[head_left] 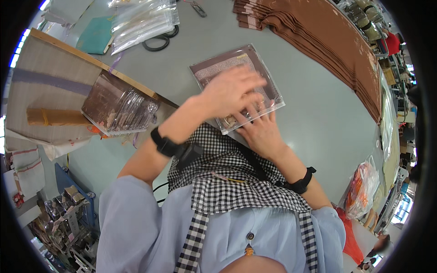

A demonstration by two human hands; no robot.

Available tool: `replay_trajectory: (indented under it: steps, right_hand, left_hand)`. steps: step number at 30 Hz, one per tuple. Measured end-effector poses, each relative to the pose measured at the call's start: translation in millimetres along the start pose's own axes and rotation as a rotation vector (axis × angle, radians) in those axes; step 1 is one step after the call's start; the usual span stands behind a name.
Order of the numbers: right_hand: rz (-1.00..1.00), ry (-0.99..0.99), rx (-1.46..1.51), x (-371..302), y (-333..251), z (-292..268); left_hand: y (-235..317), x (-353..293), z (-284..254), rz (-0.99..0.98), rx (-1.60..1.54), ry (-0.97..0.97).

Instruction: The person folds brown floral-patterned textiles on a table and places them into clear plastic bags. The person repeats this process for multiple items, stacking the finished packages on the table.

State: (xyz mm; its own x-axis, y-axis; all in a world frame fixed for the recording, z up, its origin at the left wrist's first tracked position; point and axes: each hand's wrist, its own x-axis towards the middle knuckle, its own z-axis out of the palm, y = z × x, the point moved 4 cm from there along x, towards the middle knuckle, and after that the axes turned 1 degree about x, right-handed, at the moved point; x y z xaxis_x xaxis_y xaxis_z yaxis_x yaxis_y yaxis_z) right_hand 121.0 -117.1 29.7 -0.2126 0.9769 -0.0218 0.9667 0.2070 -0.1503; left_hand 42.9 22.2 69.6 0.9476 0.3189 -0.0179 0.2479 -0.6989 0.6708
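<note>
On the grey table before me lies a flat clear plastic package with folded brown cloth and a printed panel inside. My left hand is over its middle, fingers stretched out and slightly smeared by motion; whether it touches the plastic I cannot tell. Lower down, my right hand rests at the package's near edge with its fingers spread on the plastic. Neither hand grips anything. Part of the printed panel is hidden under the left hand.
Stacked brown cloth pieces lie at the far right. Several plastic packages stand together at the left by a wooden-edged board. Black-handled scissors, clear bags and a teal pouch lie at the far left.
</note>
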Motion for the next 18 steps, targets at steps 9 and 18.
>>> replay_trajectory:
  steps: [9,18]
  right_hand:
    - [-0.09,0.033,0.193,24.4,-23.8,-3.3]
    - [0.319,0.176,0.075,-3.9,5.7,-5.3]
  left_hand:
    - [-39.6,18.9,33.8,-0.111,0.46,0.147]
    - [-44.1,13.0,38.1,-0.126,0.558,0.209]
